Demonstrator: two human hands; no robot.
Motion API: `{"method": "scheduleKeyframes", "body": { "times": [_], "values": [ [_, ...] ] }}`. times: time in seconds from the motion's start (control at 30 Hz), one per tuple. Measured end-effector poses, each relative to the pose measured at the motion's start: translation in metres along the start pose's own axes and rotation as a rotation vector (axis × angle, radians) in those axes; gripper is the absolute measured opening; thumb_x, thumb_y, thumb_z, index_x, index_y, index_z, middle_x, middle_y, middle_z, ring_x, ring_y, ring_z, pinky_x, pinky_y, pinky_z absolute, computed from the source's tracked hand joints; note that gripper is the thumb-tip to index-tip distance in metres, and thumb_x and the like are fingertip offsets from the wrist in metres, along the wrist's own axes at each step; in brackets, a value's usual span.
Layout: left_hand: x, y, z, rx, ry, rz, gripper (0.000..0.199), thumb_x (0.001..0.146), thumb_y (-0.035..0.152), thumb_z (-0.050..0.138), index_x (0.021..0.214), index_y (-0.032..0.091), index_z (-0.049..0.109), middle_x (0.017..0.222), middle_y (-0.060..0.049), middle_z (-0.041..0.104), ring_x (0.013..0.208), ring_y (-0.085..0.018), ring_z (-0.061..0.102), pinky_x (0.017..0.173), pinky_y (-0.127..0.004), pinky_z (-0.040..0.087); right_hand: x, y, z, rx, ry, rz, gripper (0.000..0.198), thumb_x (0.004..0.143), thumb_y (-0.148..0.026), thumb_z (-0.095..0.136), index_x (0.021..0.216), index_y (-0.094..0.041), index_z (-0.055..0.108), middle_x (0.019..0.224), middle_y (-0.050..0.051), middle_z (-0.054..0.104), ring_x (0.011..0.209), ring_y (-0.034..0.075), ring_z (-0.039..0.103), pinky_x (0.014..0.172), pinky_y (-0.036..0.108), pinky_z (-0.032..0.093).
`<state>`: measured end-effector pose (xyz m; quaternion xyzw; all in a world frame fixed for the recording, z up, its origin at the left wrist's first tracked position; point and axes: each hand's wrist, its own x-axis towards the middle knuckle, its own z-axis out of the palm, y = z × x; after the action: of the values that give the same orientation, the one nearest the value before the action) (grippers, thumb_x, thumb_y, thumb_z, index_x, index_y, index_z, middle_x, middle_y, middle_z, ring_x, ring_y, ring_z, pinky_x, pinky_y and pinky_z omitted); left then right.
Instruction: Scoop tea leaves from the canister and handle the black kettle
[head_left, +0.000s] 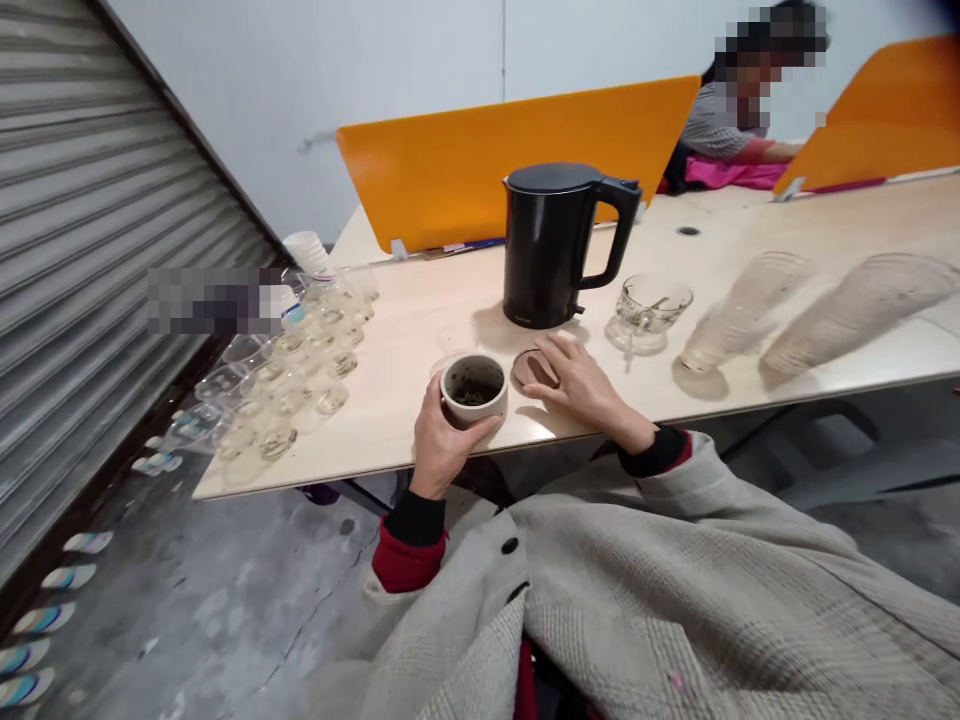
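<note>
My left hand (442,440) is wrapped round a small pale cup (487,405) at the table's front edge. Dark tea leaves (476,391) lie inside the cup, which is upright. Just right of it, my right hand (581,385) has its thumb and fingers about a small round brown lid (530,368) low over the table; whether the lid touches the table I cannot tell. Behind both hands stands a black electric kettle (544,250), its handle toward the right. To the right of the kettle is a clear glass bowl (654,310) with dark bits and a spoon-like piece in it.
Many clear plastic cups (289,375) with leaf bits crowd the table's left end, near stacked white cups (306,252). Two stacks of clear cups (739,315) lean at right. An orange divider (450,185) runs behind the kettle. Another person (727,115) sits beyond.
</note>
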<state>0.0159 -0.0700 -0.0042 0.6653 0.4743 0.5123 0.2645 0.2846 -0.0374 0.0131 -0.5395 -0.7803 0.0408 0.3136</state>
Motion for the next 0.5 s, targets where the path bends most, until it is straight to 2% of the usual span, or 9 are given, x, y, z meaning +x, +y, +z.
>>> {"method": "scheduleKeyframes", "body": {
  "times": [0.03,0.1,0.17,0.2,0.23,0.3,0.43,0.5],
  "values": [
    [0.000,0.001,0.000,0.005,-0.001,-0.003,0.092,0.073,0.049,0.095,0.150,0.025,0.051,0.144,-0.011,0.067,0.133,-0.032,0.068,0.118,-0.049,0.053,-0.004,0.004,-0.008,0.034,0.101,0.032,0.062,0.097,-0.061,0.066,0.141,-0.017,0.064,0.138,0.023,0.068,0.126,0.039,0.066,0.105,0.056,0.056],
    [0.000,0.002,0.000,0.017,-0.001,-0.005,0.092,0.073,0.049,0.095,0.150,0.025,0.051,0.145,-0.012,0.067,0.133,-0.032,0.067,0.118,-0.050,0.053,-0.011,0.015,-0.028,0.084,0.352,0.156,0.059,0.098,-0.058,0.066,0.142,-0.019,0.060,0.121,0.017,0.074,0.102,0.031,0.073,0.090,0.048,0.060],
    [0.000,0.002,0.000,0.017,0.000,-0.004,0.093,0.072,0.048,0.096,0.150,0.024,0.051,0.146,-0.012,0.067,0.135,-0.032,0.067,0.119,-0.050,0.052,-0.013,0.030,-0.050,0.085,0.574,0.306,0.061,0.097,-0.054,0.069,0.145,-0.020,0.056,0.105,0.010,0.076,0.080,0.024,0.070,0.077,0.041,0.058],
    [0.000,0.002,0.001,0.012,0.002,-0.003,0.094,0.072,0.048,0.096,0.150,0.024,0.051,0.146,-0.012,0.067,0.135,-0.032,0.066,0.120,-0.050,0.051,-0.012,0.038,-0.059,0.066,0.638,0.362,0.062,0.096,-0.051,0.071,0.147,-0.019,0.054,0.100,0.008,0.076,0.076,0.023,0.068,0.076,0.040,0.056],
    [0.000,0.002,0.002,0.007,0.003,-0.003,0.095,0.071,0.047,0.097,0.151,0.024,0.050,0.147,-0.012,0.066,0.136,-0.033,0.065,0.120,-0.050,0.050,-0.008,0.045,-0.067,0.034,0.660,0.410,0.064,0.095,-0.047,0.073,0.148,-0.018,0.053,0.095,0.008,0.075,0.075,0.023,0.066,0.078,0.039,0.054],
    [-0.001,0.001,0.002,0.001,0.006,-0.007,0.097,0.070,0.048,0.098,0.152,0.024,0.050,0.148,-0.013,0.066,0.138,-0.033,0.064,0.122,-0.051,0.049,0.001,0.056,-0.077,-0.057,0.611,0.502,0.061,0.093,-0.037,0.076,0.146,-0.013,0.058,0.088,0.008,0.075,0.077,0.024,0.065,0.082,0.040,0.051],
    [-0.002,-0.001,0.003,0.011,0.006,-0.025,0.102,0.069,0.051,0.098,0.153,0.024,0.049,0.148,-0.014,0.066,0.139,-0.035,0.063,0.123,-0.054,0.047,0.018,0.067,-0.080,-0.204,0.424,0.612,0.022,0.097,-0.025,0.066,0.114,-0.013,0.075,0.090,0.014,0.077,0.085,0.027,0.066,0.085,0.041,0.045],
    [-0.002,-0.001,0.003,0.011,0.007,-0.023,0.103,0.068,0.052,0.099,0.153,0.024,0.049,0.148,-0.014,0.066,0.140,-0.036,0.063,0.123,-0.054,0.046,0.019,0.069,-0.081,-0.191,0.380,0.570,0.021,0.101,-0.024,0.055,0.103,-0.015,0.074,0.093,0.017,0.078,0.086,0.028,0.066,0.084,0.042,0.045]
  ]
}}
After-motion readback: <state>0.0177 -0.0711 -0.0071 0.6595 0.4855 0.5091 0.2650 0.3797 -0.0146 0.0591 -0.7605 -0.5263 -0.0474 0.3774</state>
